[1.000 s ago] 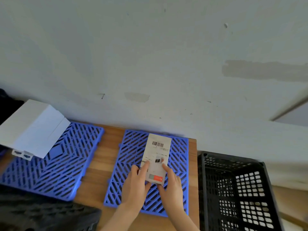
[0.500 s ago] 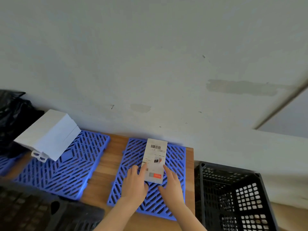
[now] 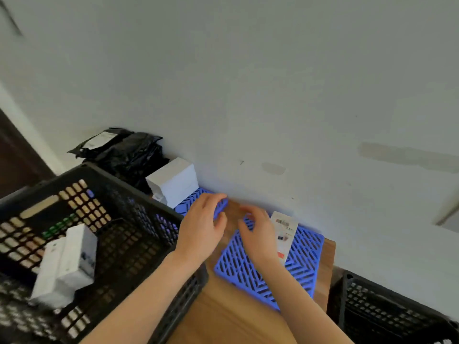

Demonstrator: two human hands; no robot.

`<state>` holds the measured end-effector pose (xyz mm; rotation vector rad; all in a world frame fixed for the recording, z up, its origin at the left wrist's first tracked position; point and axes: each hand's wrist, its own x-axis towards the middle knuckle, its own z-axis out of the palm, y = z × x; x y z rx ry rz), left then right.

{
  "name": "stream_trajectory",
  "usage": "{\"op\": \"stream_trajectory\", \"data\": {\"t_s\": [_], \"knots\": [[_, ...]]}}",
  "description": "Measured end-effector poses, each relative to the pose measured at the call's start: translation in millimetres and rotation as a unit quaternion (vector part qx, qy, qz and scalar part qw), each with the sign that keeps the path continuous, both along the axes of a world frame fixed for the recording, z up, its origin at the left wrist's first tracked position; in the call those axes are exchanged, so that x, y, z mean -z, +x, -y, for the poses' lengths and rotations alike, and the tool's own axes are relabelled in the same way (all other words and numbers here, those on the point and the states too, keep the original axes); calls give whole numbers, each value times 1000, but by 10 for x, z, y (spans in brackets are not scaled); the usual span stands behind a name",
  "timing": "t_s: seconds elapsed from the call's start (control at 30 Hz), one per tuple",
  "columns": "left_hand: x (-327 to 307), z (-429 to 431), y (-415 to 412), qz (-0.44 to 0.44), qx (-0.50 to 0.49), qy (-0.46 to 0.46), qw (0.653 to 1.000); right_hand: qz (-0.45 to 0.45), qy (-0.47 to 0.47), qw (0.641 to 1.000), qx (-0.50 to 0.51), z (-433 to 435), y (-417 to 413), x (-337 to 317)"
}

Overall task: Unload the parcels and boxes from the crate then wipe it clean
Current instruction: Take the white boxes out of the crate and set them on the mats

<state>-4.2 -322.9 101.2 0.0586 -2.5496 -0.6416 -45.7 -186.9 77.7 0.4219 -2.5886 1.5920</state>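
Head view: both hands (image 3: 231, 227) open, empty; white parcel (image 3: 284, 232) lies just right of them.

Two blue mats (image 3: 303, 264) lay on the wooden surface (image 3: 223, 316) against a pale wall (image 3: 248, 83), a dark door (image 3: 15, 155) at left.

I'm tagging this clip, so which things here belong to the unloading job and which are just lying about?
Part of the job:
- black crate
- white boxes in it
- flat labelled packet on the blue mat
- white box by the wall
- black parcels
- left hand and right hand, both empty

Just lying about:
- second crate, right
- wooden table
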Motion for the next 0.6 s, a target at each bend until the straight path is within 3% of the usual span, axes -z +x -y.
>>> {"op": "stream_trajectory", "data": {"t_s": [0.27,0.6], "knots": [[-153,978,838,-7,-120,-15,993,-78,34,986,-147,904,401,-395],[147,2537,1566,208,-277,-26,938,-93,162,938,-290,2249,710,-268]]}}
